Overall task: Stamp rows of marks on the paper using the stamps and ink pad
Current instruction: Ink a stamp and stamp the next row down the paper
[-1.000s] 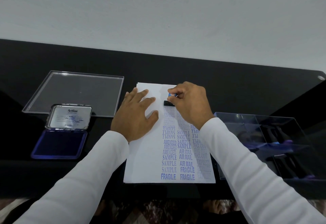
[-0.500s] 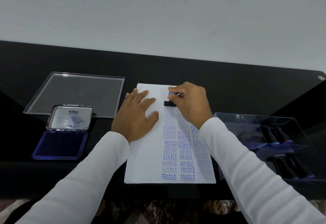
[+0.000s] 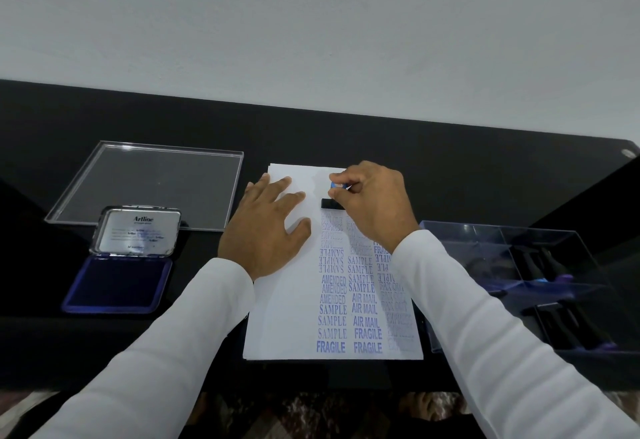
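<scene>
On a glossy black bench [image 3: 450, 168] pushed up against a plain pale wall [image 3: 311, 23], there's a white sheet of paper [image 3: 277, 328] lying dead centre, already carrying three columns of blue stamped words like FRAGILE, SAMPLE, AIR MAIL and AMENDED, some of them upside down and some pretty faint. Off to the left sits the ink pad [image 3: 116, 283], lid flipped up so you can read Artline on the inside, blue pad facing up. Just behind it is a clear plastic lid [image 3: 152, 184] lying flat. On the right edge of the paper there's a clear compartment box [image 3: 519, 265] with more black-handled stamps [image 3: 540, 265] inside, hard to make out through the tinted plastic.

Left hand [image 3: 266, 227] is flat on the paper, fingers straight and spread, palm down, just beside the left column of marks. It's pressing the sheet, not gripping anything.

Right hand [image 3: 374, 203] is curled over the stamp [image 3: 331, 203], fingertips pinching its blue top while the black base sits on the paper at the top of the left column, right above the last faint marks. Both arms are in white long sleeves [image 3: 502, 334]. Below the bench edge a bit of patterned floor [image 3: 311, 414] shows.
</scene>
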Tool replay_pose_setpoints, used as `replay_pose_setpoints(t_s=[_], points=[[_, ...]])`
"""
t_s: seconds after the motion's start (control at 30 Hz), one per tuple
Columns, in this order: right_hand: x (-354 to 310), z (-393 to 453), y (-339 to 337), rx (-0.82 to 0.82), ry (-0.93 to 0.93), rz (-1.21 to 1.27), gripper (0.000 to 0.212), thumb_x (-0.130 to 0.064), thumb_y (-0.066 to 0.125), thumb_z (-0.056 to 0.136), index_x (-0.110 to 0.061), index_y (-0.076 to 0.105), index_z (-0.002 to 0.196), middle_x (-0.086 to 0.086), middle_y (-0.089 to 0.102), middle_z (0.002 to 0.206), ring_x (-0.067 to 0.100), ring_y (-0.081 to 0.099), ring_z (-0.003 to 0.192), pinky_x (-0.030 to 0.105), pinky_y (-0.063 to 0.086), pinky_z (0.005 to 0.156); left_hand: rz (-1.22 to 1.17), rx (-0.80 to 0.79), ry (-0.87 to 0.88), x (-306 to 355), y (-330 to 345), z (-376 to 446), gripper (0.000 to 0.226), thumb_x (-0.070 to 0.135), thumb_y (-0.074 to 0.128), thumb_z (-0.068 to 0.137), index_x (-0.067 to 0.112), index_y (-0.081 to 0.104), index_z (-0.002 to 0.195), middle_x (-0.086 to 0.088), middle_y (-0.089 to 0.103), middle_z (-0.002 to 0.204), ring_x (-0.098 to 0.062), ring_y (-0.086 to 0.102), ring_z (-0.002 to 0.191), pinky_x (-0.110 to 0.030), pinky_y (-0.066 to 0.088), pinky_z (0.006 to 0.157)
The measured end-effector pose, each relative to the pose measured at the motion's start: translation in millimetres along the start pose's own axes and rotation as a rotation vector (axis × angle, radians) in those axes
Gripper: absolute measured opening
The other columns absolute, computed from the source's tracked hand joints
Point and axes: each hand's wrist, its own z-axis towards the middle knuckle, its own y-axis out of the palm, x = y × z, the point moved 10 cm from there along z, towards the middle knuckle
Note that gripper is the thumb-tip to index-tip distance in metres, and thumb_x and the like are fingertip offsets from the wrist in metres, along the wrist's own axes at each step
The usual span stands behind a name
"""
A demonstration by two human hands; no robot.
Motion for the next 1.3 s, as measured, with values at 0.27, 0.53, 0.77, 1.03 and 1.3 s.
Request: replay_pose_setpoints(t_s=[0.27,0.53,0.77,1.03,1.3], points=[[2.4,2.3,2.9,-0.015,0.017,0.012,0.03,-0.028,0.07,0.091,-0.019,0.072,0.12,-0.002,0.068,0.117,0.004,0.055,0.09,0.018,0.046,0.088,-0.012,-0.011,-0.008,0.6,-1.0,-0.5,0.063,0.065,0.039,0.092,0.034,0.049,0.145,0.007,0.029,0.163,-0.023,0.014,0.154,-0.04,0.005,0.12],[0.8,-0.6,0.2,0.011,-0.01,-0.003,0.024,-0.028,0.073,0.089,-0.02,0.075,0.112,-0.004,0.069,0.11,0.004,0.057,0.085,0.007,0.04,0.079,-0.011,0.006,0.001,1.1,-1.7,-0.5,0.059,0.063,0.043,0.094,0.034,0.049,0.145,0.006,0.03,0.163,-0.023,0.014,0.154,-0.038,0.002,0.119],[-0.1,-1.3,0.2,0.018,-0.016,-0.005,0.02,-0.027,0.073,0.089,-0.02,0.076,0.108,-0.005,0.069,0.106,0.006,0.058,0.082,0.003,0.037,0.075,-0.008,0.028,0.014,0.6,-0.6,-0.1,0.053,0.057,0.049,0.097,0.033,0.051,0.144,0.005,0.032,0.162,-0.022,0.014,0.154,-0.035,0.0,0.118],[3.1,0.4,2.8,0.0,0.018,0.015,0.028,-0.028,0.07,0.091,-0.02,0.073,0.118,-0.003,0.068,0.116,0.004,0.055,0.087,0.011,0.042,0.083,0.001,0.025,0.012,-0.3,0.0,0.1,0.054,0.058,0.048,0.097,0.034,0.05,0.145,0.007,0.031,0.162,-0.022,0.014,0.154,-0.036,0.001,0.119],[-0.2,-1.5,-0.9,0.007,0.001,0.019,0.026,-0.026,0.071,0.09,-0.019,0.074,0.115,-0.003,0.068,0.116,0.004,0.056,0.088,0.013,0.045,0.085,0.004,0.011,0.011,-0.8,1.2,-0.1,0.06,0.063,0.039,0.092,0.034,0.05,0.144,0.006,0.032,0.162,-0.022,0.015,0.154,-0.037,0.002,0.119]])
